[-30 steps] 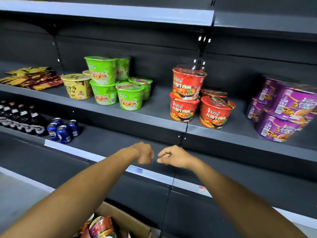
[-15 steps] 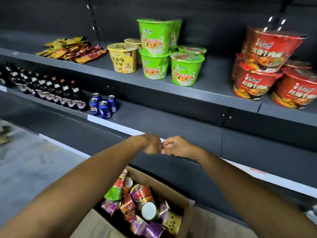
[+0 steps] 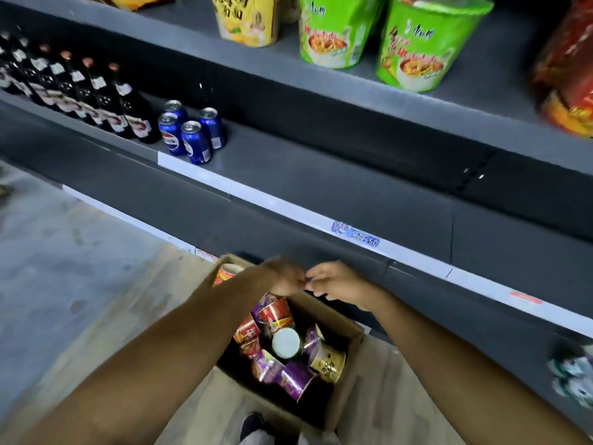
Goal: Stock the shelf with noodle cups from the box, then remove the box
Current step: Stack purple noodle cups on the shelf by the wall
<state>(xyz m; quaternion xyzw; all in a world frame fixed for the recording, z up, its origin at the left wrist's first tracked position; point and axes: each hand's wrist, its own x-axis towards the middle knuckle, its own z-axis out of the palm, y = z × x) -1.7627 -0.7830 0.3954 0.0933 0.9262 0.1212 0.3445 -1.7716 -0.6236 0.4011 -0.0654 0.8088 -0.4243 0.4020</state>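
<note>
An open cardboard box point(image 3: 348, 361) stands on the floor below the shelves, holding several noodle cups point(image 3: 279, 345) in red, purple and gold. My left hand point(image 3: 284, 277) and my right hand point(image 3: 340, 284) hover close together over the box's far end, fingers curled, fingertips almost touching, nothing in either. Green noodle cups point(image 3: 420, 43), a yellow one point(image 3: 247, 17) and red ones point(image 3: 568, 75) stand on the upper shelf point(image 3: 321, 88).
Dark bottles point(image 3: 96, 94) and blue soda cans point(image 3: 192, 130) stand at the left of the middle shelf point(image 3: 321, 175), whose right part is bare. My shoe point(image 3: 253, 425) is at the box's near side. A blurred packet point(image 3: 574, 377) lies at the right edge.
The view has tilted downward from the shelves to the box. Both hands have lowered together and now hang over the box's far end.
</note>
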